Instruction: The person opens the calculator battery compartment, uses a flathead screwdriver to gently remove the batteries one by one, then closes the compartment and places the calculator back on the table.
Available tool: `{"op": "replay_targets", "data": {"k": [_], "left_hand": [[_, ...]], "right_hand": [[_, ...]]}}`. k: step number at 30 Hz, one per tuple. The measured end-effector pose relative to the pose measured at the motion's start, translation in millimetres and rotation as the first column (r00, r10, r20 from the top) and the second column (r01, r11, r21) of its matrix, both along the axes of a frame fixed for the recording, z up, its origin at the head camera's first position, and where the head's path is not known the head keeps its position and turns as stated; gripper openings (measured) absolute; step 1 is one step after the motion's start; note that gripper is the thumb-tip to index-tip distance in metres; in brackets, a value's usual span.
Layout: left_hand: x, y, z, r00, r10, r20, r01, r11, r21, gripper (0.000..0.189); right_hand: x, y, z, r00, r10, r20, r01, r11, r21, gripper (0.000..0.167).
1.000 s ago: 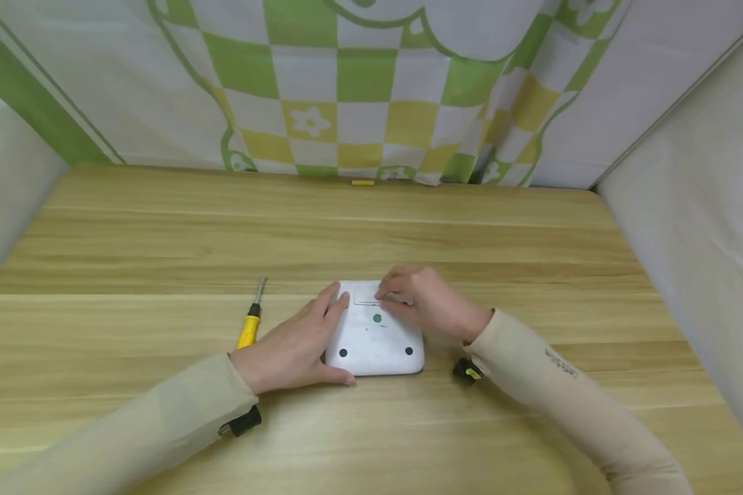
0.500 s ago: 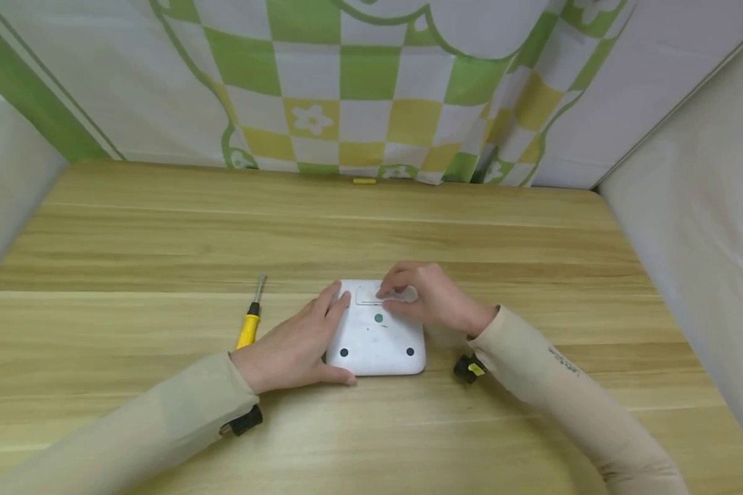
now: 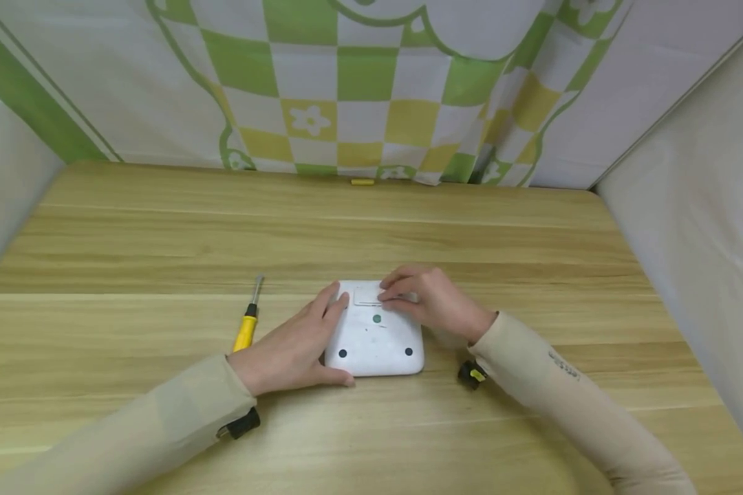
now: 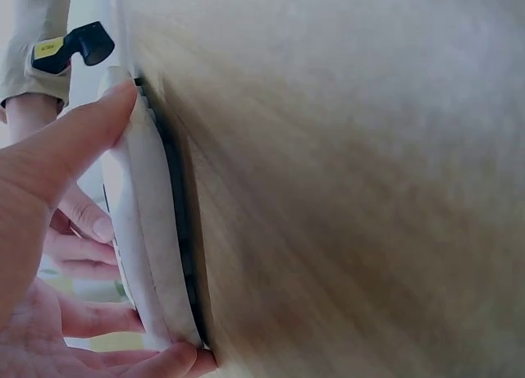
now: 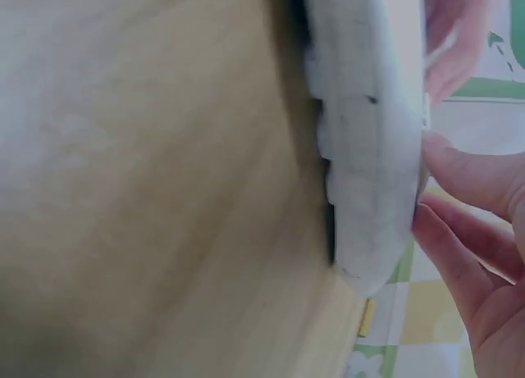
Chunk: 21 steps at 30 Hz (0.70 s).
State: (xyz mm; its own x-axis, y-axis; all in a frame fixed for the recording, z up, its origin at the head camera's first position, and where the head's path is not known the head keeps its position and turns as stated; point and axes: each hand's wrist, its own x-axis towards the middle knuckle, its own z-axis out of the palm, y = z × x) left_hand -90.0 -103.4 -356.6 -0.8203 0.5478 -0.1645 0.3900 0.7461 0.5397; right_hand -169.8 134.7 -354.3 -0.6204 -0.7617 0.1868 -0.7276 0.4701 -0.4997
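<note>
A white calculator (image 3: 374, 350) lies face down on the table, its keys (image 5: 321, 136) against the wood in the right wrist view. On its back are dark round feet, a green dot and a rectangular battery cover (image 3: 365, 296) near the far edge. My left hand (image 3: 294, 347) grips the calculator's left side, thumb on the near edge and fingers toward the far corner. With bent thumb and fingers, my right hand (image 3: 430, 299) pinches at the right end of the battery cover, hiding that end. The cover appears seated in its recess.
A yellow-handled screwdriver (image 3: 245, 330) lies left of the calculator, its handle end partly behind my left hand. A small yellow piece (image 3: 362, 182) sits at the table's far edge below a checkered curtain (image 3: 362, 75). White fabric walls border both sides.
My right fingers have shifted slightly on the battery cover, now spread a little more along its right end. The left hand and the calculator stay in place.
</note>
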Motion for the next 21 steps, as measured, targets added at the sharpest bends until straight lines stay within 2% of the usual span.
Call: {"op": "replay_targets", "data": {"k": [7,16,21], "left_hand": [[0.1,1.5,2.0,1.0,-0.013,-0.006,0.013,1.0,-0.027,0.107],[0.1,2.1,2.0,1.0,-0.009,0.004,0.009,1.0,-0.029,0.107],[0.0,1.0,1.8,1.0,0.002,0.018,-0.002,1.0,-0.01,0.107]], "right_hand": [[-1.0,1.4,-1.8,0.999,-0.03,-0.04,0.03,0.999,-0.011,0.011],[4.7,3.0,-1.5,0.993,0.001,-0.114,0.0,1.0,0.009,0.012],[7.4,4.2,-2.2,0.992,-0.007,-0.125,0.008,1.0,0.01,0.013]]}}
